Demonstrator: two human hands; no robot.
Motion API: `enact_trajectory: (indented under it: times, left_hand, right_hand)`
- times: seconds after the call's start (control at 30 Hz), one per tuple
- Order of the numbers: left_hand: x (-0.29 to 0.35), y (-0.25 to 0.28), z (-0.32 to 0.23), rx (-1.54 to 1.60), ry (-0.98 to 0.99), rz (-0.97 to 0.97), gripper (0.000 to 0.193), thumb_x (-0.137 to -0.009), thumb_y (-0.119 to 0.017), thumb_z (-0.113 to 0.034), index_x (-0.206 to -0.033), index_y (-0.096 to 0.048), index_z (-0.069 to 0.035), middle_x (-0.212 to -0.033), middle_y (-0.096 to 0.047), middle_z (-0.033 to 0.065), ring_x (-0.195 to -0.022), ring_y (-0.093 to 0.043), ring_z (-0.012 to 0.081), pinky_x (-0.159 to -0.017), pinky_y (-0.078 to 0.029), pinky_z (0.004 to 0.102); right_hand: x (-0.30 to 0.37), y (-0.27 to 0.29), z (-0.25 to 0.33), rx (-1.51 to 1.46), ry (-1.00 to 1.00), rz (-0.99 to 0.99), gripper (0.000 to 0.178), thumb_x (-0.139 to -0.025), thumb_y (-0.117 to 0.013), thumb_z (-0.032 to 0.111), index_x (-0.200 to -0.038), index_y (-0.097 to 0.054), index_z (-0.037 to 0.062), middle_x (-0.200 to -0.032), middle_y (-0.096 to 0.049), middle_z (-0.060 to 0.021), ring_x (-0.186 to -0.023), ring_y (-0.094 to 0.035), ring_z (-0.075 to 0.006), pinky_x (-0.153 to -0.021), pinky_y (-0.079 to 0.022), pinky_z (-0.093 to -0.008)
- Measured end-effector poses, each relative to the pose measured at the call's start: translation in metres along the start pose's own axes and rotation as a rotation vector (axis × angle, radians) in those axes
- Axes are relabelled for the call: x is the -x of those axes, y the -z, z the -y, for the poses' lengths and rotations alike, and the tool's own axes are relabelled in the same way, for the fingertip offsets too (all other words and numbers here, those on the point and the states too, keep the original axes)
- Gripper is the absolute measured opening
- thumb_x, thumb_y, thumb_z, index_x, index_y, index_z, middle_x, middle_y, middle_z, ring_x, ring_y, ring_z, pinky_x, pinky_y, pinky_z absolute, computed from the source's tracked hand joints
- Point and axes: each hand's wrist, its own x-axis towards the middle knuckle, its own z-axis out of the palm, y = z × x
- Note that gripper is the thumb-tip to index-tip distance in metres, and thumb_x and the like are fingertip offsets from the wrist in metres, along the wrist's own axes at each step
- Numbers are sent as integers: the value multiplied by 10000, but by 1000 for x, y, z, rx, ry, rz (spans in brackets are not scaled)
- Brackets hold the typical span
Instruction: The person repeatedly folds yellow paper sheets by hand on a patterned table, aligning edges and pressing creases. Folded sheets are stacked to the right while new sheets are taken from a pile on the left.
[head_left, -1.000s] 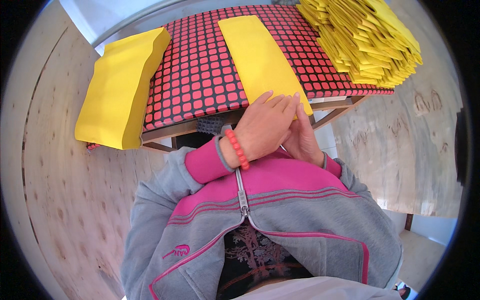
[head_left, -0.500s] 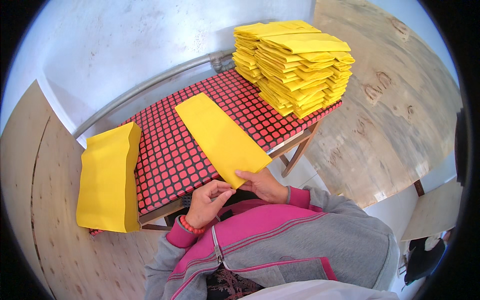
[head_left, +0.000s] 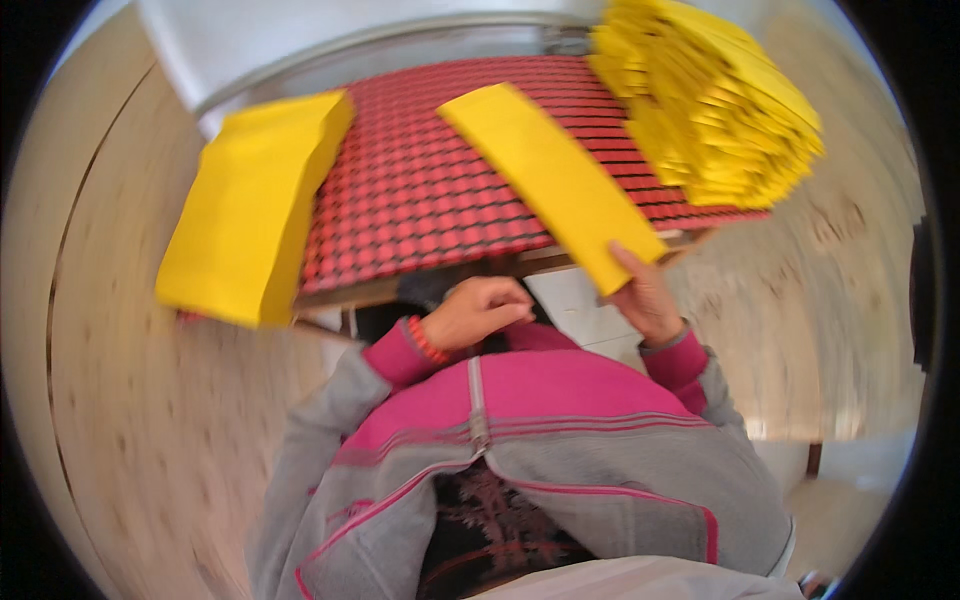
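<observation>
A long, flat folded yellow sheet (head_left: 550,175) slants over the table, its far end toward the wall and its near end past the front edge. My right hand (head_left: 648,300) grips that near corner, thumb on top and fingers underneath. My left hand (head_left: 480,310), with a red bead bracelet at the wrist, is apart from the sheet in front of my jacket. Its fingers are curled together, and nothing shows in them.
The table (head_left: 420,190) has a red and black patterned cover. At its left end lies a thick yellow stack (head_left: 240,210); at its far right rises a tall pile of folded yellow sheets (head_left: 710,110). A pipe (head_left: 400,35) runs along the wall. Wooden boards (head_left: 120,380) flank the table.
My left hand has let go of the sheet's near end and drawn away from it. My right hand keeps hold and has moved right with the sheet. The view has shifted.
</observation>
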Motion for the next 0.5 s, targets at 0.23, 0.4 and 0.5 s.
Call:
enact_trajectory:
  times: [0.23, 0.4, 0.5]
  left_hand:
    - [28, 8, 36, 218, 86, -81, 191, -1029, -609, -145, -1057, -665, 35, -1011, -744, 123, -934, -725, 170, -842, -580, 289]
    - [29, 26, 69, 421, 247, -64, 233, -1045, -602, -147, -1205, -619, 21, -1126, -731, 179, -1041, -716, 222, -933, -567, 328]
    - [31, 37, 86, 479, 304, -80, 264, -1059, -586, -212, -1207, -616, 5, -1169, -724, 184, -1083, -715, 240, -927, -564, 323]
  right_hand:
    - [-4, -1, 13, 293, 81, -95, 306, -1015, -652, 181, -1275, -587, 36, -1095, -706, -79, -881, -708, -178, -662, -551, -275]
    - [2, 4, 31, 551, 233, -111, 274, -1015, -656, 197, -1205, -619, 4, -1000, -717, -86, -766, -711, -161, -610, -535, -258]
    - [2, 4, 31, 568, 243, -130, 274, -1015, -665, 217, -1206, -614, 27, -964, -705, -37, -727, -686, -114, -617, -528, -226]
